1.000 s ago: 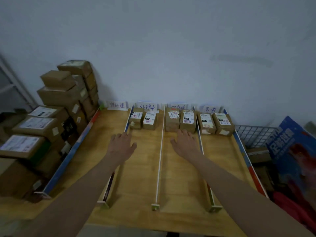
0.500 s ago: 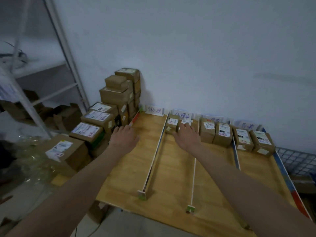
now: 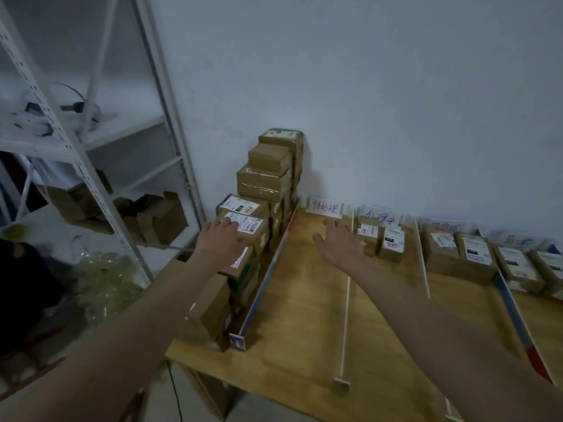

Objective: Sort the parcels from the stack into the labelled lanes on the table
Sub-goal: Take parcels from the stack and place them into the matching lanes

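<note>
Apparently flat, top parcel (image 3: 246, 224), long axis rightward, under left hand (image 3: 220, 242).

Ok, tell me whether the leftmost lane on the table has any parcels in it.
Empty. Below its handwritten label, the leftmost lane shows only bare wood; the right hand hovers open above it.

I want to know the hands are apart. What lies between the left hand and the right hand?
In the head view, the table's blue edge rail and bare wood of the first lane lie between the left hand and right hand.
</note>
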`<state>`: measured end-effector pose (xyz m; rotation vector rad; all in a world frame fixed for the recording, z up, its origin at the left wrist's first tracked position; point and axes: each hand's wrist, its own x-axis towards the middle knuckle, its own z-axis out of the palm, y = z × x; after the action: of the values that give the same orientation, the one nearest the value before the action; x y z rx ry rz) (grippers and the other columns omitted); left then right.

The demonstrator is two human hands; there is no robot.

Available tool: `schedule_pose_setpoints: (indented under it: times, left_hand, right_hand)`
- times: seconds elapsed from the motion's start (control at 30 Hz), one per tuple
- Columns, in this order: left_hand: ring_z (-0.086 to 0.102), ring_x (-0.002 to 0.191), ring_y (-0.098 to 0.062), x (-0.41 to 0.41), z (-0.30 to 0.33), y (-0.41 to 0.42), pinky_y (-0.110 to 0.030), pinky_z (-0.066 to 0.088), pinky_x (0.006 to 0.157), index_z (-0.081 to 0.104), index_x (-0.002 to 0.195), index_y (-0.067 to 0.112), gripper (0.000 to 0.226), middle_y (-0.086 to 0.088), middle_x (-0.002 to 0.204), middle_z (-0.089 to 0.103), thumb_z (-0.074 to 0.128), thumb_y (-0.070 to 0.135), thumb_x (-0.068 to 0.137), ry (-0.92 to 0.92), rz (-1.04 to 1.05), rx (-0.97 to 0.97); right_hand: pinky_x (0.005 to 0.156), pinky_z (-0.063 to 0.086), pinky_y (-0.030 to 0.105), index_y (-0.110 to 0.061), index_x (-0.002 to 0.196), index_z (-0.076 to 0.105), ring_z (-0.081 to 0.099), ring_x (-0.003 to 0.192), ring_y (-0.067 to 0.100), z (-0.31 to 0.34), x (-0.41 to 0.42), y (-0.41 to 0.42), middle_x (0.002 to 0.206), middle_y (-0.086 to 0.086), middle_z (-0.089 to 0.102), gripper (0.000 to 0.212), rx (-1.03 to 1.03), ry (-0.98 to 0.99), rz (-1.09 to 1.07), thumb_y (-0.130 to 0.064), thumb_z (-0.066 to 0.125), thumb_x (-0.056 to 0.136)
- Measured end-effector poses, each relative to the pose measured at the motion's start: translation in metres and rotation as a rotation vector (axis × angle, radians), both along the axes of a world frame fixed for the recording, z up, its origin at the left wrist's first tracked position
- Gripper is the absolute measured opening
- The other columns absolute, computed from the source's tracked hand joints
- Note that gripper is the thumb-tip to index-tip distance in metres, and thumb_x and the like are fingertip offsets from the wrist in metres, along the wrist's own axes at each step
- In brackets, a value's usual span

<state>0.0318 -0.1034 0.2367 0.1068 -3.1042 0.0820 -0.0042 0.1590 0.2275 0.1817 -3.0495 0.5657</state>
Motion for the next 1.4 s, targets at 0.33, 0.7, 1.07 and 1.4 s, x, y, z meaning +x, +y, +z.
schedule_pose_setpoints:
  times: [0.33, 0.7, 1.07, 1.4]
  left_hand:
    - [0.050, 0.125, -0.029, -0.095, 0.024, -0.058, -0.045, 0.032, 0.111, 0.049, 0.138, 0.014, 0.053, -0.009, 0.135, 0.053, 0.035, 0.048, 0.101, 0.043, -0.068, 0.046]
    - [0.051, 0.124, -0.032, -0.262, 0.049, -0.070, -0.044, 0.036, 0.106, 0.050, 0.138, 0.008, 0.058, -0.013, 0.137, 0.052, 0.033, 0.050, 0.101, 0.097, -0.031, 0.142]
    - [0.055, 0.118, -0.030, -0.372, 0.033, -0.055, -0.043, 0.046, 0.099, 0.047, 0.140, 0.013, 0.061, -0.011, 0.133, 0.057, 0.039, 0.057, 0.099, 0.032, 0.143, 0.528]
    - [0.055, 0.104, -0.022, -0.352, 0.041, -0.046, -0.034, 0.047, 0.083, 0.045, 0.131, 0.009, 0.051, -0.010, 0.125, 0.057, 0.054, 0.046, 0.097, 0.120, 0.133, 0.911]
  right_hand:
    - [0.099, 0.041, 0.046, -0.007, 0.136, 0.044, 0.047, 0.125, 0.036, 0.022, -0.078, -0.059, 0.136, 0.016, 0.049, 0.049, -0.091, 0.005, -0.081, -0.040, 0.041, 0.101]
    - [0.099, 0.041, 0.042, -0.003, 0.139, 0.039, 0.048, 0.126, 0.034, 0.038, -0.243, -0.095, 0.139, 0.018, 0.048, 0.055, -0.278, -0.047, -0.098, -0.044, 0.038, 0.102]
    - [0.105, 0.043, 0.045, -0.005, 0.139, 0.046, 0.053, 0.122, 0.036, 0.019, -0.357, -0.144, 0.135, 0.016, 0.055, 0.059, -0.552, -0.167, -0.109, -0.048, 0.032, 0.102]
    - [0.085, 0.049, 0.035, -0.011, 0.136, 0.039, 0.057, 0.102, 0.022, 0.029, -0.333, -0.146, 0.123, 0.008, 0.059, 0.042, -0.750, -0.036, -0.129, -0.036, 0.042, 0.102]
